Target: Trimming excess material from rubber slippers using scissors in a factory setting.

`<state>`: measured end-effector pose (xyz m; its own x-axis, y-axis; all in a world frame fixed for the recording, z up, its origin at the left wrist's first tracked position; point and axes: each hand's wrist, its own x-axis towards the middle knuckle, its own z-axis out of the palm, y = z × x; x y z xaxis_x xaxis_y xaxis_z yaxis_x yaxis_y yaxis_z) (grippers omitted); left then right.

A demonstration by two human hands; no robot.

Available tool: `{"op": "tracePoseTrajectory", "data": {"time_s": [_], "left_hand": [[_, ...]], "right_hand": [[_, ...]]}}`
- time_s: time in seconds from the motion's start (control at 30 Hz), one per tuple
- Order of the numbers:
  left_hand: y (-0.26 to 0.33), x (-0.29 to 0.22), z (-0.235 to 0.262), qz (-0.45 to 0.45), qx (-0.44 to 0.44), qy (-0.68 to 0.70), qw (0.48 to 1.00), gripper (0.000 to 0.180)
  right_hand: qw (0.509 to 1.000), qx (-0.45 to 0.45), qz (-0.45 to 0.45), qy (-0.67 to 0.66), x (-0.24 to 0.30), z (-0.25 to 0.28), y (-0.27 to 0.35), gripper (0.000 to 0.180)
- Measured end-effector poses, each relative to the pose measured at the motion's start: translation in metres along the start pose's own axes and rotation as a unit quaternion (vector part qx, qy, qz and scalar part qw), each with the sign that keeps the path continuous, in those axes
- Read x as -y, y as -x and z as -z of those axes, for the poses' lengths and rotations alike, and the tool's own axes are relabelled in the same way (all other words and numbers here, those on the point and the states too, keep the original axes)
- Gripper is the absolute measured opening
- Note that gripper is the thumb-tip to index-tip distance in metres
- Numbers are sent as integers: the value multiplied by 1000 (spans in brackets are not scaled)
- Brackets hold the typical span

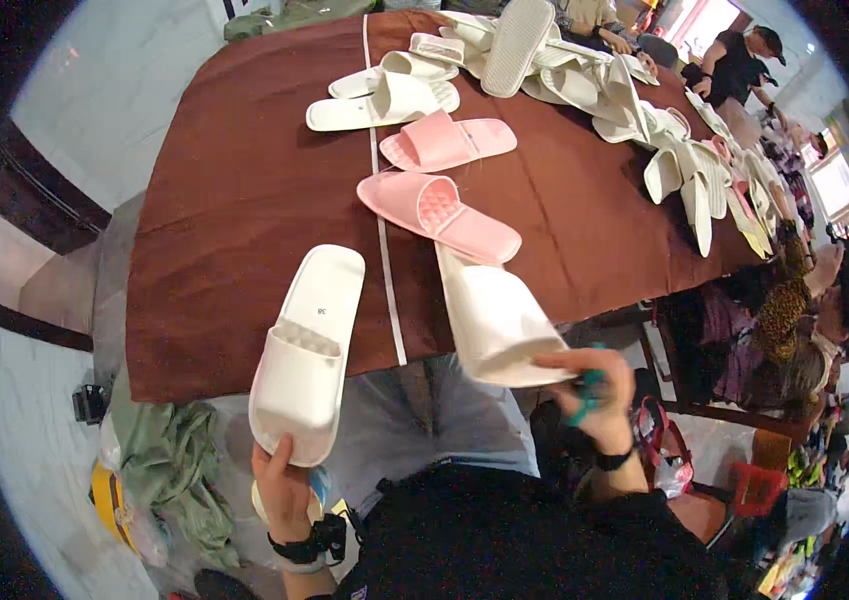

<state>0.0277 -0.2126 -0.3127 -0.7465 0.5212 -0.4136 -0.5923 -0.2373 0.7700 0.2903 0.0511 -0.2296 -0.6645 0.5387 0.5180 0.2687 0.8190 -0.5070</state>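
Observation:
My left hand (283,490) is closed on the toe end of a white slipper (297,395), which points its heel away from me over the near table edge. My right hand (605,395) grips the toe end of a second white slipper (505,325), tilted on its side. A small teal-green thing (591,392) also sits in that hand; motion blur hides its kind. Just beyond lies a pink slipper (475,232), overlapping the heel of the right white one in view. Another pink slipper (445,142) lies behind it, and two white slippers (385,100) farther back.
Many white slippers (595,90) are heaped along the table's far right side. The brown-covered table (235,170) has a white line across it. People (740,65) work at the far side. Green sacks (175,480) lie on the floor at left; a red basket (757,488) stands at right.

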Motion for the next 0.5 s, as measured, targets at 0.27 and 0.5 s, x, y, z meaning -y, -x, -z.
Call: {"op": "tracePoseTrajectory", "data": {"time_s": [0.27, 0.5], "left_hand": [[-5, -34, 22, -84, 5, -54, 995, 35], [-5, -28, 16, -70, 78, -96, 990, 35]], "right_hand": [[670, -244, -333, -617, -39, 54, 41, 17], [597, -151, -423, -665, -61, 3, 54, 22]]}}
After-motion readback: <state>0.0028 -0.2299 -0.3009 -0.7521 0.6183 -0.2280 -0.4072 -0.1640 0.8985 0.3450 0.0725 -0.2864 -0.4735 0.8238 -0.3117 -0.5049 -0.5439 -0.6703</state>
